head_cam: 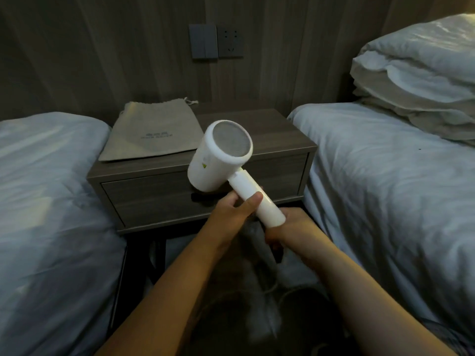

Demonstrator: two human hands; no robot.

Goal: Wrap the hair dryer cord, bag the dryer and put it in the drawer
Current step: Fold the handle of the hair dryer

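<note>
- We've got the hair dryer (219,156) up in the air in front of the desk (280,129), between the two beds, head tilted up and left, mesh intake facing us.
- Left hand (231,209) is wrapped round the upper handle; fingers closed on it, thumb lying across the top.
- Right hand (288,227) sits at the butt of the handle, where the cord exits. It looks curled around something there, but we can't tell from this view if the fingers are pinching the cord or just cupping the end.
- Cord (276,289) hangs down below the hands and loops near the floor; dim and blurred, so the plug isn't visible.
- Handling call: rigid plastic shell, smooth and probably a bit slick, head-heavy. Hold the handle, not the barrel; the current left grip looks right.
- Cord is the floppy part. We'd feed it with the right hand and wind around the handle, keeping the first bend at the strain relief loose so it doesn't kink.
- Bag (151,132) lies flat on the desk's left side, drawstring end at the wall. Soft cloth, no shape of its own, so we'll need one hand to hold the mouth open.
- Drawer (154,194) under the desk top is shut.
</note>
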